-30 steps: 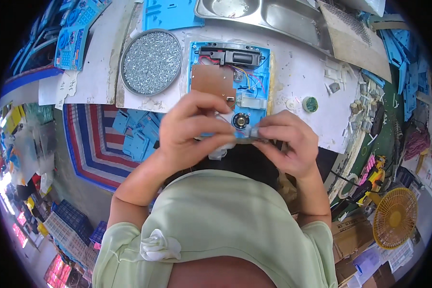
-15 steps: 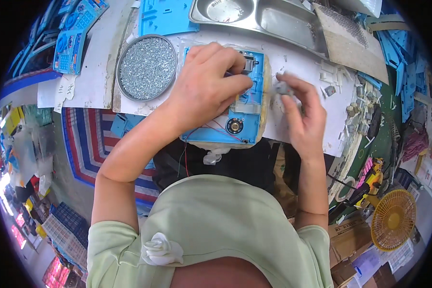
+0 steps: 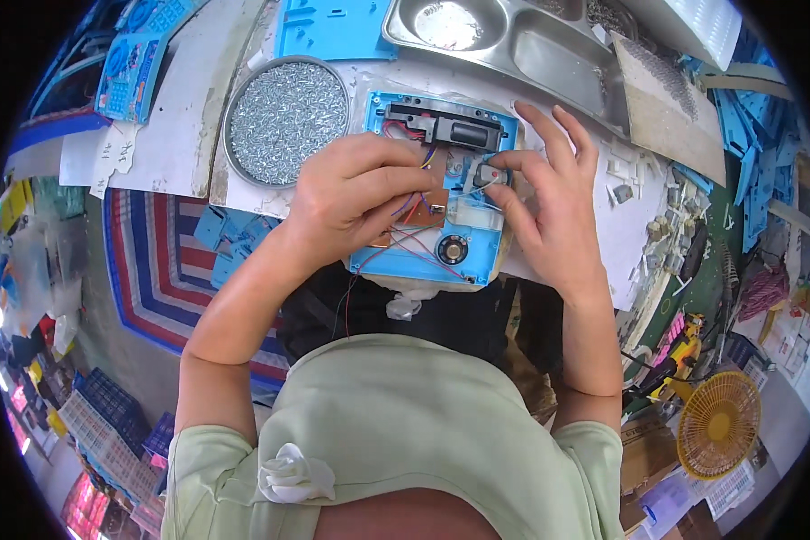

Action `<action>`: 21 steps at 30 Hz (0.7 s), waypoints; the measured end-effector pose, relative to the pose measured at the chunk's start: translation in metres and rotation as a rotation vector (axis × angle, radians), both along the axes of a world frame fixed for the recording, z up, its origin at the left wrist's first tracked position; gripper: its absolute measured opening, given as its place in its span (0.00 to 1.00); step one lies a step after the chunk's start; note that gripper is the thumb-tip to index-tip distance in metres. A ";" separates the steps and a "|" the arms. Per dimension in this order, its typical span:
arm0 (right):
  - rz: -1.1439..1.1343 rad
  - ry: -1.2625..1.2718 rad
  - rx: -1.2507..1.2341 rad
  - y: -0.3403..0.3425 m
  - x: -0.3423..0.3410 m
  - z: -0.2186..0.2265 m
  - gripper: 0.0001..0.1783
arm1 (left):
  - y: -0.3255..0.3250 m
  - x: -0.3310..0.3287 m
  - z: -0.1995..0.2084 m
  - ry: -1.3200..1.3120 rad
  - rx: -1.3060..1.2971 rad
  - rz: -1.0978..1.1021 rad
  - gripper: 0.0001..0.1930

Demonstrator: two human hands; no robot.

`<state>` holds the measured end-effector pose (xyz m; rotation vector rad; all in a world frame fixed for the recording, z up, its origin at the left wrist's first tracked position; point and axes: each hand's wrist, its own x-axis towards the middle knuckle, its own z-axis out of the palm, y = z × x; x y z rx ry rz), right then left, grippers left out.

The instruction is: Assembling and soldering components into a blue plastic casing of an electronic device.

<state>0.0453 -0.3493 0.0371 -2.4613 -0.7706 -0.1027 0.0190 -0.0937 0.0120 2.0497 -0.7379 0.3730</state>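
A light-blue plastic housing (image 3: 487, 243) lies in front of me on a cloudy plastic-wrapped pad. Inside it are a black mechanism (image 3: 470, 134) along the far side, a brown circuit board (image 3: 434, 213), a round speaker (image 3: 452, 250) at the near right and several thin coloured wires. My left hand (image 3: 340, 191) is closed, its fingertips pinching thin wires (image 3: 427, 159) above the circuit board. With thumb and forefinger, my right hand (image 3: 560, 202) grips a small grey block-shaped part (image 3: 488, 175) at the housing's right side. Its other fingers are spread.
A round tray of small screws (image 3: 285, 121) stands at the left. Behind lie a blue plastic panel (image 3: 337, 29) and a steel compartment tray (image 3: 495, 61). Small grey and white pieces (image 3: 661, 238) are scattered at the right. A yellow fan (image 3: 718, 425) is at the lower right.
My right hand has brought the small grey part left, from beside the housing to its right side. My left hand has drawn back toward me, uncovering the black mechanism and circuit board.
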 end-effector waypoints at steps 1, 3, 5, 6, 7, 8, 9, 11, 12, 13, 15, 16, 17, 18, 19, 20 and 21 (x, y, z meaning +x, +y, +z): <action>0.009 -0.011 -0.034 0.002 0.001 0.003 0.14 | 0.000 0.000 0.000 0.015 -0.011 -0.006 0.14; 0.013 0.002 -0.075 0.005 0.002 0.008 0.14 | 0.002 -0.001 -0.001 0.046 -0.033 -0.022 0.15; 0.005 0.049 -0.088 0.006 0.004 0.012 0.15 | 0.000 0.001 -0.004 -0.011 -0.064 -0.001 0.15; 0.004 0.069 -0.071 0.005 0.004 0.011 0.15 | 0.000 0.002 -0.005 -0.039 -0.079 0.010 0.15; 0.004 0.090 -0.054 0.003 0.005 0.010 0.15 | 0.000 0.001 -0.006 -0.043 -0.077 0.004 0.16; 0.001 0.108 -0.036 0.002 0.007 0.010 0.15 | 0.000 0.002 -0.007 -0.050 -0.074 -0.004 0.16; 0.001 0.067 -0.025 0.000 0.008 0.012 0.14 | 0.001 0.003 -0.007 -0.057 -0.072 -0.012 0.16; 0.003 -0.012 -0.002 -0.002 0.011 0.018 0.14 | 0.001 0.002 -0.005 -0.077 -0.053 -0.013 0.17; 0.031 -0.050 0.017 0.001 0.012 0.020 0.16 | 0.001 0.001 -0.005 -0.085 -0.043 -0.012 0.17; 0.060 -0.088 0.036 0.007 0.014 0.022 0.17 | 0.002 0.001 -0.005 -0.072 -0.039 -0.026 0.17; 0.110 -0.132 0.081 0.022 0.015 0.020 0.19 | 0.004 0.002 -0.002 -0.049 -0.033 -0.067 0.16; 0.138 -0.137 0.107 0.032 0.017 0.015 0.19 | 0.004 0.002 -0.003 -0.050 -0.026 -0.064 0.16; 0.172 -0.142 0.133 0.042 0.019 0.013 0.18 | 0.004 0.001 -0.004 -0.050 -0.019 -0.055 0.16; 0.189 -0.186 0.087 0.048 0.020 0.014 0.18 | 0.004 0.001 -0.005 -0.050 -0.012 -0.045 0.16; 0.197 -0.201 0.074 0.048 0.021 0.014 0.17 | 0.005 0.002 -0.005 -0.062 -0.004 -0.047 0.16; 0.207 -0.215 0.060 0.047 0.022 0.012 0.17 | 0.006 0.003 -0.004 -0.072 0.005 -0.046 0.16; 0.217 -0.229 0.047 0.046 0.023 0.011 0.16 | 0.007 0.004 -0.004 -0.083 0.013 -0.045 0.16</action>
